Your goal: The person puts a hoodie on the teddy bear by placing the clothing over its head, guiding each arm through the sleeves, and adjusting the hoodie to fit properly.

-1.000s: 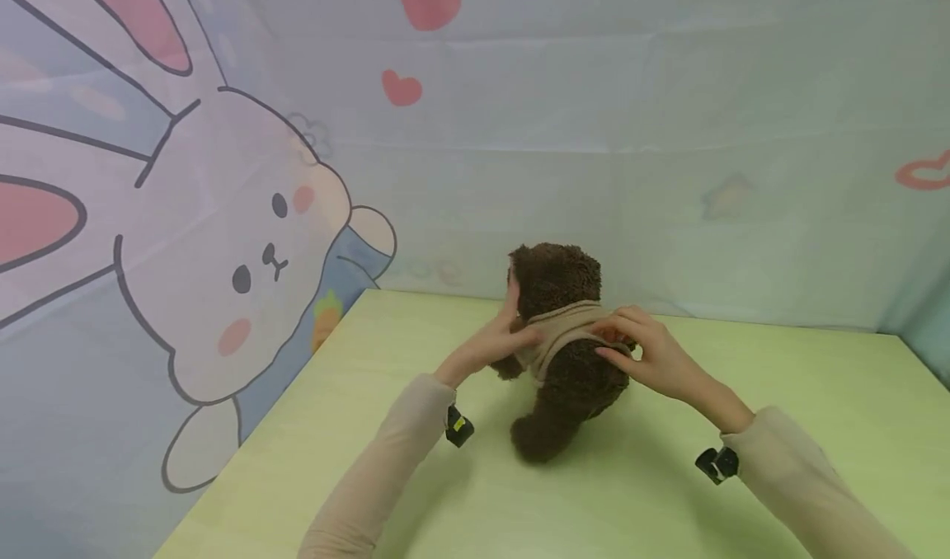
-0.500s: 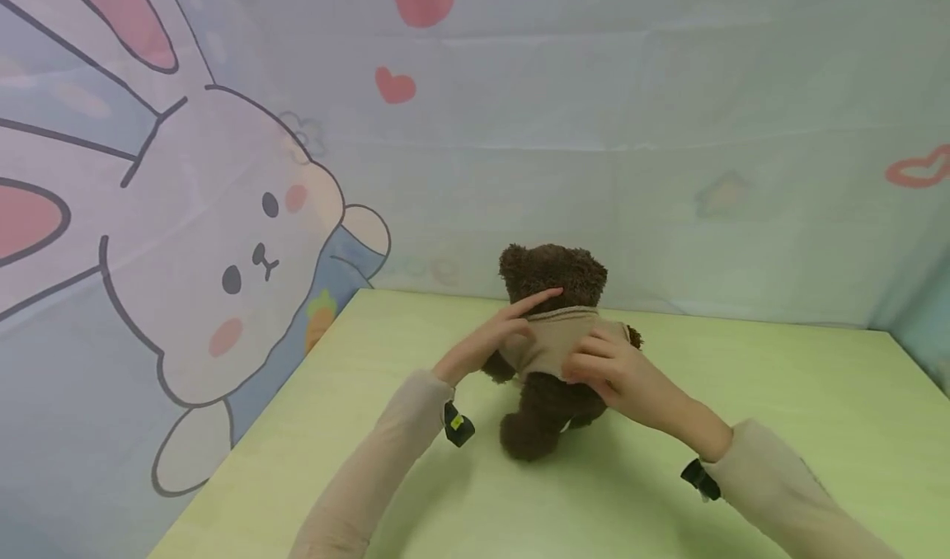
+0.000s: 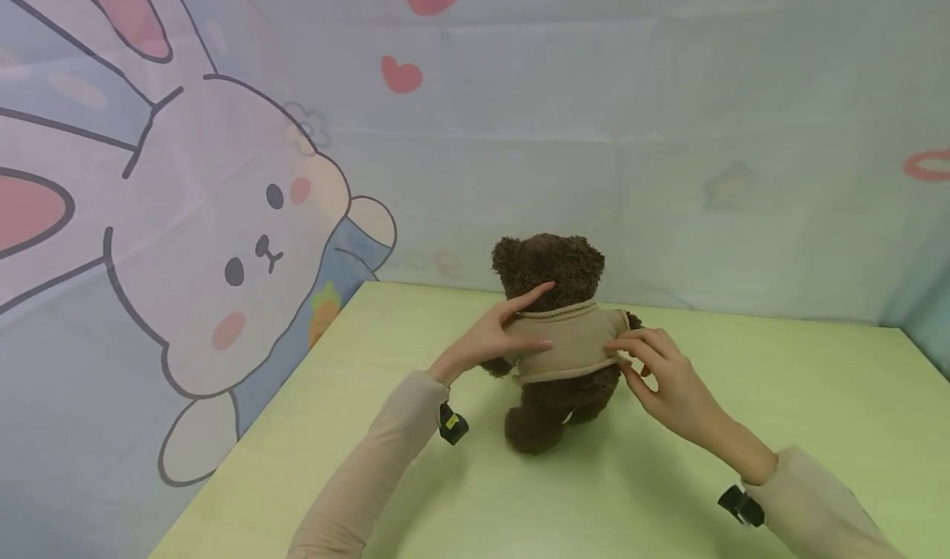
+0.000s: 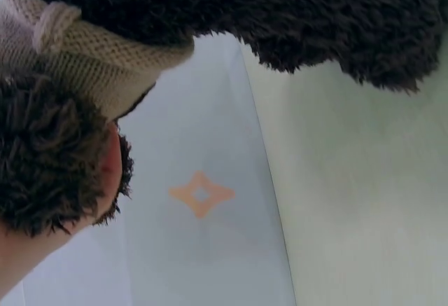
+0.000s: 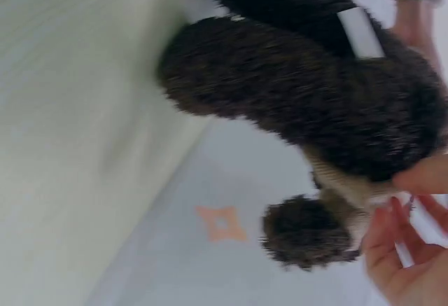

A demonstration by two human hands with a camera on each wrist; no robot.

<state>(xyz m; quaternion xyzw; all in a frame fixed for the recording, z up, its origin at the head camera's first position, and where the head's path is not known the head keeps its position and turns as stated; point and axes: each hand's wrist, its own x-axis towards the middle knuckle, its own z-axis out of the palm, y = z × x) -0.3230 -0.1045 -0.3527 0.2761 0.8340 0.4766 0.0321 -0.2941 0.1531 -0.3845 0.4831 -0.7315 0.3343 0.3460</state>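
A dark brown teddy bear stands on the table with its back to me. It wears a beige knitted sweater, which lies fairly smooth over its back. My left hand holds the bear's left side, one finger along the back of its head and the thumb across the sweater. At the right side, my right hand pinches the sweater's lower edge. A white tag shows on the bear's fur in the right wrist view. In the left wrist view, the sweater's rolled hem shows above the bear's arm.
The bear stands on a pale green table. Behind it hangs a light cloth backdrop with hearts and a large cartoon rabbit, close to the bear's far side. A small black camera sits on my right wrist.
The bunched sweater has come down flatter over the bear's back, and the bear has turned more squarely away. My right hand went to the back hem, then out to the right side.
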